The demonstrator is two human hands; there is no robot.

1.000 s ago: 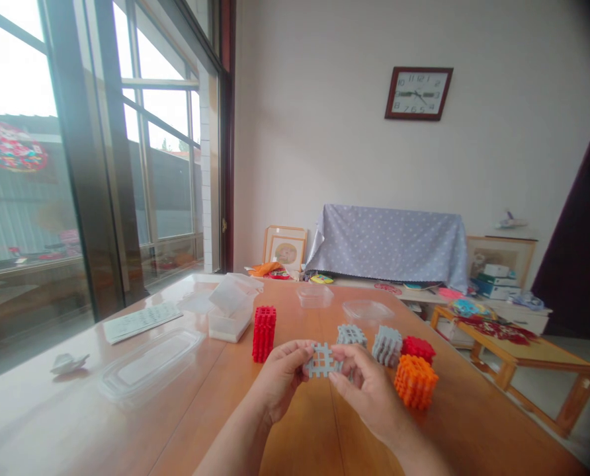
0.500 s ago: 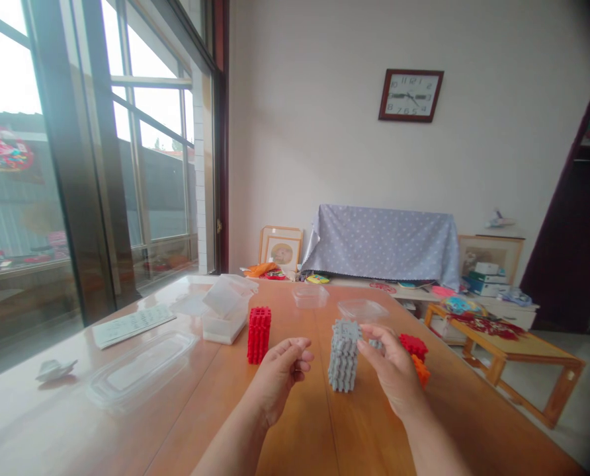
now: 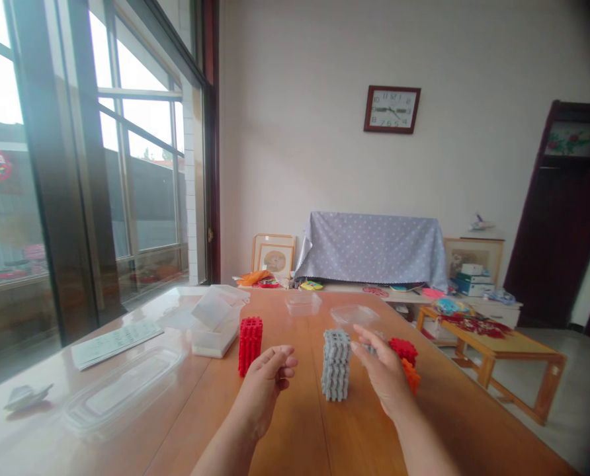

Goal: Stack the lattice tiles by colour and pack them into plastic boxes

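A grey tower of stacked interlocking plastic pieces [image 3: 336, 367] stands upright on the wooden table in front of me. Just to its right is my right hand [image 3: 384, 373], thumb and fingers apart, holding nothing, with a small gap to the tower's upper edge. My left hand [image 3: 270, 380] hovers left of the grey tower with its fingers curled and thumb against them; nothing shows in it. Close behind that hand rises a red tower of similar pieces [image 3: 250, 340]. Beyond my right hand lie red pieces [image 3: 403, 350] and orange pieces [image 3: 411, 375], partly hidden, with some grey pieces [image 3: 376, 340].
On the left of the table [image 3: 176, 436] are a clear plastic lid [image 3: 126, 390], a printed sheet [image 3: 116, 344], a crumpled wrapper [image 3: 27, 398] and translucent boxes [image 3: 215, 330]. Farther back sit a clear tub [image 3: 303, 304] and another clear lid [image 3: 354, 315]. A low wooden table [image 3: 513, 354] stands at right.
My right hand has come away from the grey tower's top, its fingers now apart from it. The left hand keeps its curled shape. The whole view has shifted slightly.
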